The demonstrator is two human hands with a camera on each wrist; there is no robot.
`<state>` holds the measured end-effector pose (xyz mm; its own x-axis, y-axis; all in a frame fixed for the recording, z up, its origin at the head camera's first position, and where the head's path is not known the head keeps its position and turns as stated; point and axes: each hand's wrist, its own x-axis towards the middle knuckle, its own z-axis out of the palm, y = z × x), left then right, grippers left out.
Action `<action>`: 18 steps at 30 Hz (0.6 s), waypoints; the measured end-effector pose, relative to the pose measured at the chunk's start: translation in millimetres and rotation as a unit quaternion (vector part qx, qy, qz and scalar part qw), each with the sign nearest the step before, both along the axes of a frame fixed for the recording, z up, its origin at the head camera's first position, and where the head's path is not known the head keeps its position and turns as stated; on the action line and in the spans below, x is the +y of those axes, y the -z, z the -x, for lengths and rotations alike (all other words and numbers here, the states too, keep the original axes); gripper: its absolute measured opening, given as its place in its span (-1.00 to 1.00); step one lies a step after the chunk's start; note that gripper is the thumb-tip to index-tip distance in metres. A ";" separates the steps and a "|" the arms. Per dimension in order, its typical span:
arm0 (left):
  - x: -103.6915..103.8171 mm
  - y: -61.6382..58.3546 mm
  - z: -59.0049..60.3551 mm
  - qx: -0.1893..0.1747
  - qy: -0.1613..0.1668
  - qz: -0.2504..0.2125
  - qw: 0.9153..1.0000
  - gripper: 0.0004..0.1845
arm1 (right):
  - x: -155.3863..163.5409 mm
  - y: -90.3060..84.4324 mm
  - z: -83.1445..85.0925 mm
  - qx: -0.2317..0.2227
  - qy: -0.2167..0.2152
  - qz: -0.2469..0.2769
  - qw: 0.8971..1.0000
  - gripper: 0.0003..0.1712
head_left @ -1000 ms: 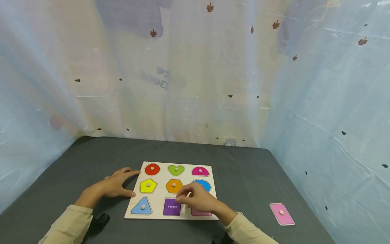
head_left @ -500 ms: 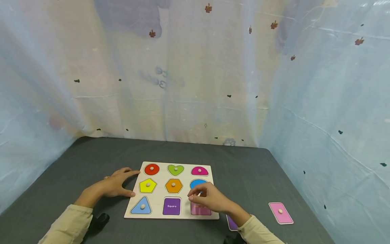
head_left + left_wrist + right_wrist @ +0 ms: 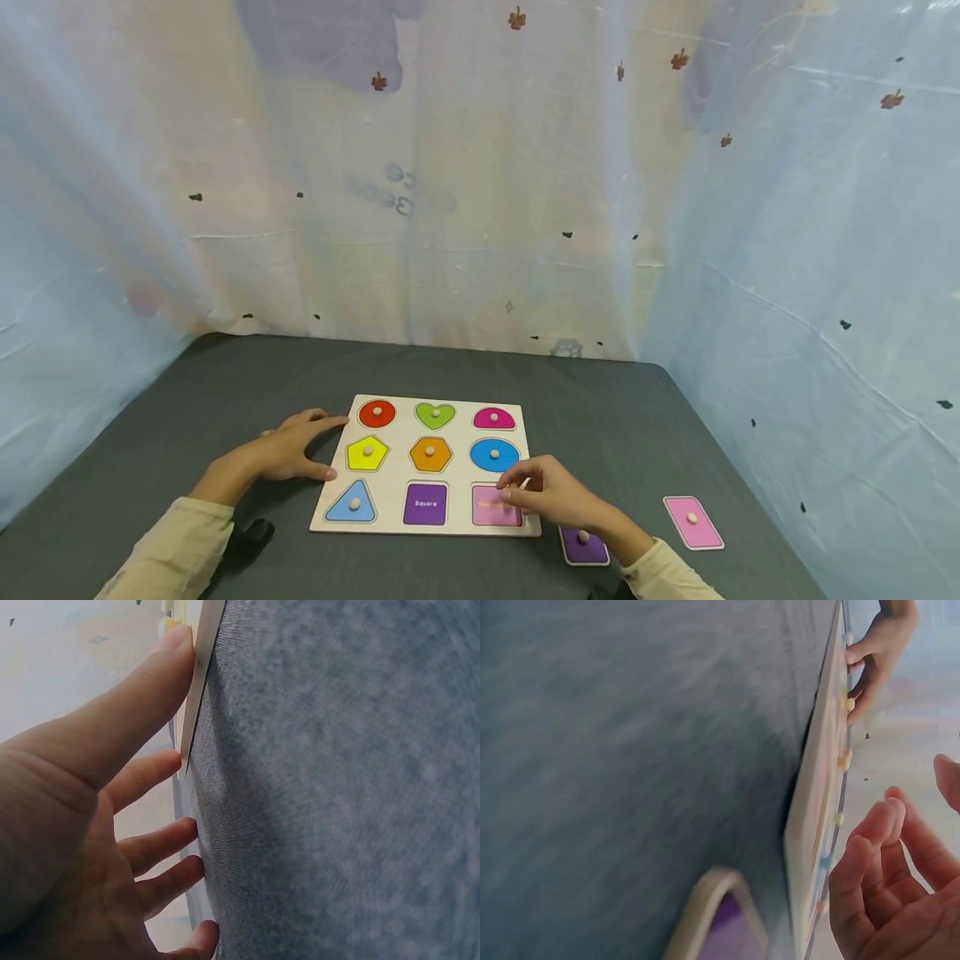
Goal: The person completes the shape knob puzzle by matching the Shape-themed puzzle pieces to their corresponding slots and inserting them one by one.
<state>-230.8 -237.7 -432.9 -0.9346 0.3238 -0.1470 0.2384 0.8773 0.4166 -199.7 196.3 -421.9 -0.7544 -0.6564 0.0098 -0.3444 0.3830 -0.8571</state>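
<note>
The wooden shape board (image 3: 397, 500) lies on the dark table (image 3: 637, 433), toward its near edge and about midway between the left and right edges. It has nine recesses in three rows of three, and seven hold knobbed pieces: red circle (image 3: 377, 413), green heart (image 3: 435, 415) and magenta half-round (image 3: 494, 418) in the far row, yellow pentagon (image 3: 367, 453), orange hexagon (image 3: 430, 454) and blue oval (image 3: 495, 455) in the middle row, blue triangle (image 3: 353, 505) in the near left corner. Two recesses stand open, the purple one (image 3: 425, 504) printed "Square" and the pink one (image 3: 491, 506) at the near right corner. The right hand (image 3: 551, 493) hangs over that pink recess, its fingers loosely curled and grasping nothing. Two loose pieces lie on the table: a purple square (image 3: 584, 547) just off the board's near right corner, beside the right wrist, and a pink rectangle (image 3: 693, 523) well apart, near the right edge. The left hand (image 3: 288, 452) rests flat, fingers spread and relaxed, thumb (image 3: 169, 667) touching the board's left edge.
</note>
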 end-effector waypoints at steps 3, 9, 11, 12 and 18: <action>0.8 -0.1 -0.3 0.002 0.000 0.000 1.000 0.01 | 10.4 1.8 -0.4 0.007 0.000 0.001 1.000 -0.72; 1.4 0.3 -0.4 0.006 0.001 -0.002 1.000 0.00 | 27.6 1.8 0.7 0.023 0.009 0.001 1.000 -0.73; 1.1 0.2 -0.3 0.007 0.001 -0.002 1.000 0.00 | 32.3 0.7 0.2 0.028 0.013 -0.002 1.000 -0.72; 0.9 0.3 -0.3 0.007 0.000 -0.001 1.000 0.00 | 34.5 0.1 -0.4 0.028 0.015 -0.002 0.999 -0.72; -0.1 2.4 1.6 0.006 0.001 0.004 1.000 0.01 | 46.8 -1.8 -5.0 0.030 0.020 0.003 0.999 -0.70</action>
<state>-232.3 -237.9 -435.3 -0.9358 0.3238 -0.1392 0.2442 0.8804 0.4067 -194.7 243.1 -420.1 -0.7778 -0.6256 0.0600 -0.3797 0.3917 -0.8381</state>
